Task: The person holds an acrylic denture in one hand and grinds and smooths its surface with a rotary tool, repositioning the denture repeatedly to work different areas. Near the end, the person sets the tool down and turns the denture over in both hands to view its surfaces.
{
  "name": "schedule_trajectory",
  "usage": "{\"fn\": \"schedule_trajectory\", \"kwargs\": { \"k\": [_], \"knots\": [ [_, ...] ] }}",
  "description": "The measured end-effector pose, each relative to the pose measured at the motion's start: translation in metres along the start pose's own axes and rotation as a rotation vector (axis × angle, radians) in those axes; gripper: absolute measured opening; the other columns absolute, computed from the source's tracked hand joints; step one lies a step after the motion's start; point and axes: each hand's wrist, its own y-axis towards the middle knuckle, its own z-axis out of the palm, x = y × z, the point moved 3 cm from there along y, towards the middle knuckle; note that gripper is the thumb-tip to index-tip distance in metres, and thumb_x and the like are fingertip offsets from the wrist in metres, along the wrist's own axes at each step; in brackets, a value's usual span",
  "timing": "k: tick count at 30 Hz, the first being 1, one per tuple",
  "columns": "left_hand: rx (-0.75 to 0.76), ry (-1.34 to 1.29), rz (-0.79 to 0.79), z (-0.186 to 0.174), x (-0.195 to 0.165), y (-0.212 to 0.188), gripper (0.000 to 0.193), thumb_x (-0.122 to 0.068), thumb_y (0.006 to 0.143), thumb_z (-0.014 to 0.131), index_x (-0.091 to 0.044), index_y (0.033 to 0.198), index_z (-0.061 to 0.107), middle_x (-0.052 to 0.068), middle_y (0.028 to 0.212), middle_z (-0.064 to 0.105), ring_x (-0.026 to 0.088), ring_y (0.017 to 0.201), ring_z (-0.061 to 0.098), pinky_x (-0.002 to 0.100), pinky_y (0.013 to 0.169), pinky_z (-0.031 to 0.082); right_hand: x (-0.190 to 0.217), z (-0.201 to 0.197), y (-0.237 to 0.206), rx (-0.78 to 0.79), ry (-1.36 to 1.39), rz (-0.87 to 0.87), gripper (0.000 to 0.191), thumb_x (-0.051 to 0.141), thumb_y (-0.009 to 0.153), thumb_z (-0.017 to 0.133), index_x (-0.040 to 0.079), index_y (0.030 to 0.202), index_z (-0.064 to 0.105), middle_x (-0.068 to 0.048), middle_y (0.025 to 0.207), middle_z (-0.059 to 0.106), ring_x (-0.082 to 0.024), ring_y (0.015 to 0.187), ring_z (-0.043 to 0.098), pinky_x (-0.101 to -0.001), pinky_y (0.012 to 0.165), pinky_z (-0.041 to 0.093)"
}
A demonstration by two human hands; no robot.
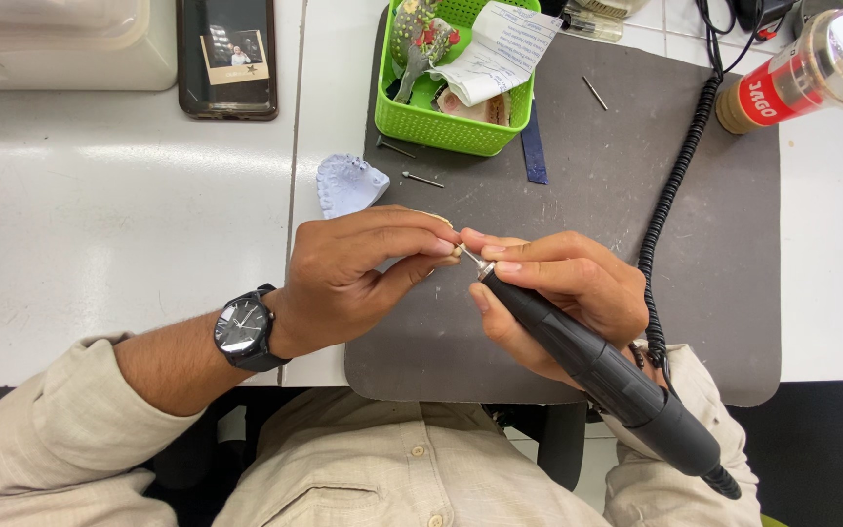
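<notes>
My right hand [558, 288] grips a black rotary handpiece [602, 376] like a pen; its thin metal bur [473, 259] points left. My left hand [363, 273] pinches a small pale piece [438, 219] between thumb and fingertips, mostly hidden by the fingers. The bur tip meets those fingertips over the dark grey mat [714, 244]. A black watch [244, 330] sits on my left wrist. The handpiece's coiled black cable [670, 185] runs up the mat toward the back.
A pale blue dental cast [348, 185] lies at the mat's left edge. Behind it stands a green basket [441, 122] with tools and a folded paper. Loose burs [423, 180], a blue strip [534, 151], a phone [227, 57], a red-labelled jar [812, 70] and a white machine [60, 44] surround them.
</notes>
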Motion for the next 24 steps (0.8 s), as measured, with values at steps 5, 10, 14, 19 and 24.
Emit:
{"fn": "schedule_trajectory", "kwargs": {
  "k": [5,10,14,19,24],
  "knots": [
    [0.009,-0.003,-0.011,-0.0007,0.0003,0.0005,0.019,-0.003,0.094,0.08,-0.006,0.111,0.071,0.01,0.112,0.076,0.019,0.1,0.079,0.025,0.083,0.066,-0.0006,0.0002,0.0007,0.0,-0.007,-0.001,0.034,-0.003,0.088,0.082,0.002,0.113,0.06,-0.017,0.105,0.07,-0.033,0.113,0.075,-0.0386,0.094,0.061],
    [0.001,0.0,-0.007,-0.001,-0.0001,0.0009,0.019,-0.003,0.094,0.08,-0.006,0.111,0.071,0.009,0.112,0.076,0.02,0.101,0.079,0.026,0.084,0.066,-0.0014,-0.0003,0.0011,0.012,-0.007,-0.027,0.034,-0.004,0.088,0.081,0.001,0.113,0.06,-0.016,0.104,0.068,-0.033,0.11,0.076,-0.0387,0.093,0.06],
    [0.004,0.009,0.004,-0.0005,-0.0003,0.0011,0.02,-0.003,0.094,0.081,-0.006,0.111,0.071,0.01,0.112,0.076,0.02,0.1,0.079,0.026,0.083,0.066,-0.0029,0.0007,0.0007,0.001,-0.008,-0.034,0.033,-0.004,0.09,0.08,0.0,0.115,0.058,-0.016,0.108,0.065,-0.035,0.113,0.075,-0.0371,0.093,0.061],
    [0.012,0.008,0.004,-0.0008,0.0008,0.0008,0.019,-0.003,0.094,0.08,-0.006,0.111,0.071,0.009,0.112,0.076,0.02,0.1,0.079,0.026,0.083,0.066,-0.0044,0.0029,0.0009,-0.003,-0.009,-0.035,0.033,-0.004,0.088,0.081,0.0,0.113,0.059,-0.018,0.106,0.067,-0.035,0.112,0.075,-0.0384,0.094,0.061],
    [-0.002,0.02,0.004,0.0004,0.0013,0.0004,0.019,-0.004,0.094,0.081,-0.006,0.11,0.071,0.009,0.112,0.076,0.02,0.101,0.079,0.026,0.083,0.066,-0.003,0.001,0.0014,-0.007,0.002,-0.023,0.033,-0.002,0.09,0.082,0.001,0.113,0.059,-0.018,0.108,0.07,-0.034,0.114,0.075,-0.0367,0.091,0.061]
  ]
}}
